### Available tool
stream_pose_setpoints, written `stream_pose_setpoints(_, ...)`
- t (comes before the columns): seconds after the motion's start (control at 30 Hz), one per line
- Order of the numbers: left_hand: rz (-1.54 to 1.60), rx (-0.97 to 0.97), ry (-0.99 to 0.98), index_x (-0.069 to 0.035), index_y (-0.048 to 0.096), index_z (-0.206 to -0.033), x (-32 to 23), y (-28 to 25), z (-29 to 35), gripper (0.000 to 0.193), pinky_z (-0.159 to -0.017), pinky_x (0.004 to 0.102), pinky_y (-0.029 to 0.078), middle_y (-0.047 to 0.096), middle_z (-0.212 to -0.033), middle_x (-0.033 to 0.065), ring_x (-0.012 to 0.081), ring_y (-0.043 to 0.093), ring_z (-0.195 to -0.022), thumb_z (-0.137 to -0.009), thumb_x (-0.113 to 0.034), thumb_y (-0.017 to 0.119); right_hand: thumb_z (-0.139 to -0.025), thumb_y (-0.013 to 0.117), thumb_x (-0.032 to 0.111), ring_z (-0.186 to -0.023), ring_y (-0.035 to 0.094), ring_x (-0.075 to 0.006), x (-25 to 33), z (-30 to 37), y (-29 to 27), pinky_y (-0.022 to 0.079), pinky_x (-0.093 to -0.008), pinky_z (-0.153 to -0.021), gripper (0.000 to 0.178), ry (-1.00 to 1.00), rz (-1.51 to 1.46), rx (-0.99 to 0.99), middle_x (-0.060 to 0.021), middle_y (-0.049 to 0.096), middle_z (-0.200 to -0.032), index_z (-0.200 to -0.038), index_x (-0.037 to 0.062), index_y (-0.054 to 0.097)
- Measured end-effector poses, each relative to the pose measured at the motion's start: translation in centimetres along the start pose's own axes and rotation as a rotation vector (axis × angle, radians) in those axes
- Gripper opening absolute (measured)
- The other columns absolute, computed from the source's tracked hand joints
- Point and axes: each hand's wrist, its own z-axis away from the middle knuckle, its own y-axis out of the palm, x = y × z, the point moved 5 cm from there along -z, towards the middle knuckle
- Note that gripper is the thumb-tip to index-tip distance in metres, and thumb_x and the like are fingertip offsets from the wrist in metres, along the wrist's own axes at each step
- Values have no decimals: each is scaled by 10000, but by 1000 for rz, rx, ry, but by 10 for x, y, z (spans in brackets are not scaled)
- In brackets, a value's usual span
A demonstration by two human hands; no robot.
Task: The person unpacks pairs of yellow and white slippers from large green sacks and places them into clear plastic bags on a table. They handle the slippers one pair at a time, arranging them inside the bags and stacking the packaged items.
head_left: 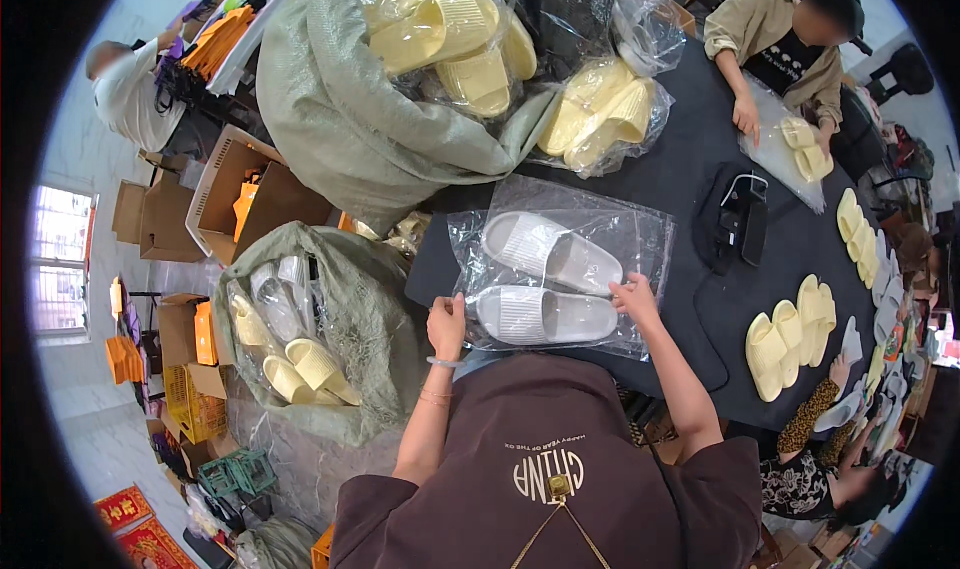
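Observation:
A pair of pale grey slippers [583, 316] lies side by side in a clear plastic bag [650, 231] on the dark-covered table, toes to the left. My left hand [447, 326] is closed on the bag's left edge, beside the toe of the nearer slipper. At the heel end, my right hand [633, 298] pinches the plastic between the two heels. Whether its fingertips also touch a slipper, I cannot tell.
A big woven sack [330, 119] of bagged yellow slippers stands far left; a smaller sack [375, 349] is nearer. Bagged yellow slippers [600, 114] lie beyond. A black device [742, 219] and loose yellow slippers [790, 334] sit right. Across the table, a co-worker handles a bag [785, 144].

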Motion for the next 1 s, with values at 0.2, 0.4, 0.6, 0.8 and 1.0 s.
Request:
stream_pose_setpoints(0.2,158,-127,118,10,624,-817,-24,-18,-4,340,-615,341,453,605,-670,116,220,564,-610,-883,-323,606,-809,696,214,-502,406,-29,13,9,-3,283,-173,-430,419,174,-159,289,2,559,-738,-1118,-31,555)
stream_pose_setpoints(0.4,329,69,-43,32,610,-779,-9,-11,-29,361,-579,262,417,583,-650,43,87,474,-597,-887,-313,625,-855,627,120,-525,398,-20,44,24,-1,294,-173,-456,185,132,-511,525,47,518,-702,-1013,24,617)
stream_pose_setpoints(0.6,612,76,106,-9,603,-825,-55,-18,-20,189,-584,197,391,542,-716,-41,33,453,-641,-871,-183,661,-859,587,55,-619,467,-55,85,62,-50,332,-190,-536,128,-242,-505,550,11,542,-725,-977,20,622)
stream_pose_setpoints(0.8,467,196,198,-11,607,-909,-36,43,-31,198,-642,259,457,613,-770,30,105,562,-684,-907,-209,599,-840,525,36,-668,553,-106,41,56,-70,454,-221,-624,318,-57,-392,570,-72,657,-895,-1144,-12,603)
stream_pose_setpoints(1.0,37,188,210,-2,619,-959,-11,39,-26,351,-669,348,483,650,-801,134,242,631,-731,-946,-327,488,-878,546,130,-675,556,-73,5,45,-52,466,-229,-628,357,-18,112,525,-51,664,-892,-1206,-8,572)
